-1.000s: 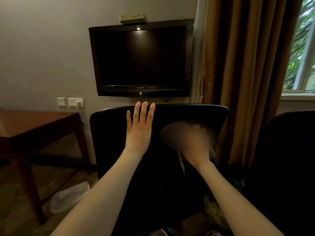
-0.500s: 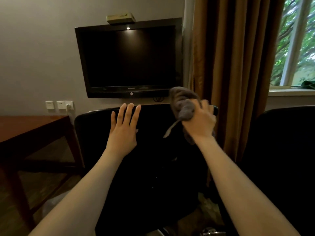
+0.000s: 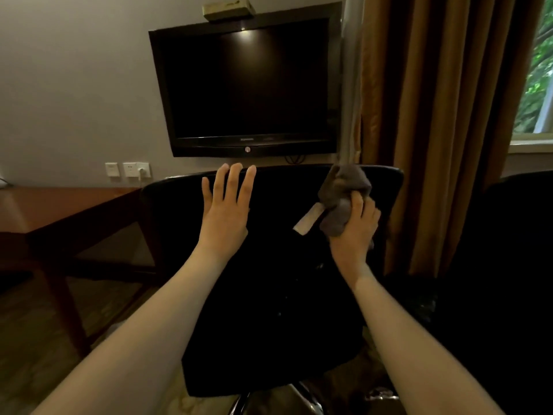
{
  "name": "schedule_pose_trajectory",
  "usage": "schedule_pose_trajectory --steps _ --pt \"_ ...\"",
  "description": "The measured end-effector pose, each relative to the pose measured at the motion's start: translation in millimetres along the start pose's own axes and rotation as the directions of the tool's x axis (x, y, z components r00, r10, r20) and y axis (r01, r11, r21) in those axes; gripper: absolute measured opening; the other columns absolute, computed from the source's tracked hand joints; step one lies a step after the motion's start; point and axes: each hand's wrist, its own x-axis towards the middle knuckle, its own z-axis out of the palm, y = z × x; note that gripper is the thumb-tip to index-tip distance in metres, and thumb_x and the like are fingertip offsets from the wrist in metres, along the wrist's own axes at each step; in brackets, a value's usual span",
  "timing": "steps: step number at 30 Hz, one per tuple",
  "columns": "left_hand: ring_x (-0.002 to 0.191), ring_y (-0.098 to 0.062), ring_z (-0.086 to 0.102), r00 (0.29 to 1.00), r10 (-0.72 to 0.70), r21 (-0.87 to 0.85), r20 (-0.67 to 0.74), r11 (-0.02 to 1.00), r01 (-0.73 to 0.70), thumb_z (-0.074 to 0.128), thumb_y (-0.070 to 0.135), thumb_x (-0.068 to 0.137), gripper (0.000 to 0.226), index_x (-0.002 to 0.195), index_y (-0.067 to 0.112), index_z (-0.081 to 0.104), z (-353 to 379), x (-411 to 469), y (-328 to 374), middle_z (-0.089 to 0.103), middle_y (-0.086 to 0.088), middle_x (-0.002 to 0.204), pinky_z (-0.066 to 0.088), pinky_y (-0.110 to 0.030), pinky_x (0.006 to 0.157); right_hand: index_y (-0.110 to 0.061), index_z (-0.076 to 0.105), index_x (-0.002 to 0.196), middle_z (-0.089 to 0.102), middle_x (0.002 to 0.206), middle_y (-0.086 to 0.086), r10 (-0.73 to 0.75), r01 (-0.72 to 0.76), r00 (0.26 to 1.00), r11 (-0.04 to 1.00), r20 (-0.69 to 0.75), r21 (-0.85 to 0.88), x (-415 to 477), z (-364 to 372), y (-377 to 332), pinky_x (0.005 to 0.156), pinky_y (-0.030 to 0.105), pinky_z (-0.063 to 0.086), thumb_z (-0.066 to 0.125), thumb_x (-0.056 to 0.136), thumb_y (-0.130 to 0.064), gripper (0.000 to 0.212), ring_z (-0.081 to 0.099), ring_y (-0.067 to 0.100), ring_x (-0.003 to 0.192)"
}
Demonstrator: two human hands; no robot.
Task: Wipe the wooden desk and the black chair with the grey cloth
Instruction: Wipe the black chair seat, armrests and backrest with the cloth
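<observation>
**Cloth Gripped at the Top of the Chair Back**

Straight, slightly spread fingers [image 3: 230, 182] of the left hand [image 3: 226, 214], laid flat on the back of the black chair [image 3: 269, 280], with the tips just under its top edge. Palm against the smooth dark surface, wrist bent upward, bare forearm running down toward the lower left.

To the right of these, curled fingers [image 3: 359, 205] of the right hand [image 3: 356, 235], clenched round the grey cloth [image 3: 341, 193]. Soft-looking, crumpled, bunched into a lump above the knuckles, at the top rim of the chair back near its right corner. From the left side of the bunch, a white tag [image 3: 305, 222], flat and rectangular, hanging slantwise. Bare right forearm going down to the lower right.

Left of the left fingers and well apart, the wooden desk [image 3: 59, 211]: red-brown, polished, with straight square legs. Above both hands, on the pale wall, a black television [image 3: 248, 85], flat, glossy, rectangular. Above and right of the right fingers, a brown curtain [image 3: 434, 115] in heavy vertical folds. Further right, a second dark chair [image 3: 514, 265].
</observation>
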Motion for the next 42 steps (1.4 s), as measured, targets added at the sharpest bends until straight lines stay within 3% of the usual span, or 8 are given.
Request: schedule_pose_trajectory --steps 12,18,20,23,27,33,36,42 --pt "0.141 -0.039 0.019 0.999 0.005 0.053 -0.039 0.999 -0.003 0.015 0.038 0.081 0.072 0.148 0.011 0.02 11.6 3.0 2.9 0.027 -0.019 0.151 0.002 -0.052 0.107 -0.017 0.044 0.119 0.04 0.112 0.007 -0.429 0.507 0.791 0.859 0.435 -0.074 -112.1 61.1 77.7 0.06 0.054 0.053 0.084 0.058 -0.019 0.072 0.038 0.031 0.095" --pt "0.144 -0.028 0.014 0.989 0.072 -0.167 -0.125 0.982 -0.093 0.04 0.014 0.087 0.063 0.147 0.012 0.023 11.8 -36.0 -17.9 0.014 -0.011 0.155 0.012 -0.043 0.115 -0.02 0.042 0.125 0.039 0.115 0.008 -0.509 0.53 0.834 0.846 0.213 -0.052 -86.3 52.1 29.3 0.074 0.055 0.048 0.041 0.082 -0.034 0.045 0.037 0.035 0.101" --pt "0.129 -0.02 0.031 0.951 -0.19 -0.346 -0.242 0.933 0.098 0.052 0.005 0.088 0.05 0.136 0.009 0.039 17.7 -65.9 -35.7 0.029 -0.011 0.14 0.031 -0.038 0.112 -0.023 0.042 0.125 0.039 0.115 0.009 -0.54 0.549 0.833 0.833 0.12 -0.064 -80.4 56.1 2.0 0.078 0.049 0.046 0.041 0.085 -0.037 0.042 0.038 0.035 0.101" --pt "0.105 -0.016 0.045 0.693 -0.721 -0.654 0.005 0.522 0.547 0.056 0.007 0.091 0.035 0.123 0.009 0.042 23.5 -96.2 -66.3 0.035 -0.002 0.118 0.045 -0.035 0.095 -0.027 0.044 0.125 0.038 0.114 0.008 -0.581 0.58 0.814 0.812 -0.001 -0.062 -80.2 71.0 -46.1 0.079 0.043 0.033 0.038 0.095 -0.041 0.034 0.04 0.031 0.096" --pt "0.133 -0.023 0.035 0.637 -0.641 -0.702 0.429 0.207 0.681 0.047 0.02 0.098 0.058 0.147 0.024 0.017 31.5 -100.5 -96.7 0.027 -0.003 0.148 0.037 -0.039 0.107 -0.03 0.044 0.125 0.041 0.114 0.008 -0.655 0.648 0.755 0.747 0.001 -0.151 -102.1 103.5 -80.2 0.078 0.043 0.031 0.061 0.084 -0.032 0.045 0.041 0.031 0.094" --pt "0.119 -0.016 0.047 0.67 -0.573 -0.643 0.473 0.295 0.706 0.04 0.019 0.101 0.048 0.146 0.02 0.026 31.2 -88.6 -113.3 0.034 -0.001 0.143 0.043 -0.028 0.089 -0.028 0.062 0.113 0.042 0.112 0.009 -0.759 0.844 0.535 0.492 0.371 -0.212 -166.0 133.9 -52.6 0.078 0.045 0.032 0.08 0.061 -0.022 0.056 0.04 0.032 0.093" --pt "0.123 -0.017 0.043 0.679 -0.552 -0.652 0.484 0.29 0.7 0.042 0.012 0.1 0.049 0.146 0.016 0.026 36.8 -91.1 -118.8 0.032 -0.002 0.144 0.037 -0.019 0.088 -0.026 0.073 0.097 0.055 0.105 0.01 -0.585 0.789 0.573 0.582 0.574 -0.194 -209.1 141.3 -41.7 0.076 0.051 0.048 0.092 0.031 -0.019 0.069 0.041 0.032 0.092" --pt "0.126 -0.023 0.046 0.589 -0.581 -0.589 0.562 0.218 0.778 0.041 0.011 0.1 0.043 0.142 0.015 0.036 59.0 -117.7 -124.9 0.044 -0.006 0.139 0.042 -0.037 0.104 -0.025 0.069 0.109 0.04 0.107 0.009 -0.697 0.781 0.624 0.579 0.355 -0.236 -169.5 132.9 -68.3 0.078 0.043 0.031 0.082 0.054 -0.024 0.056 0.04 0.032 0.091"
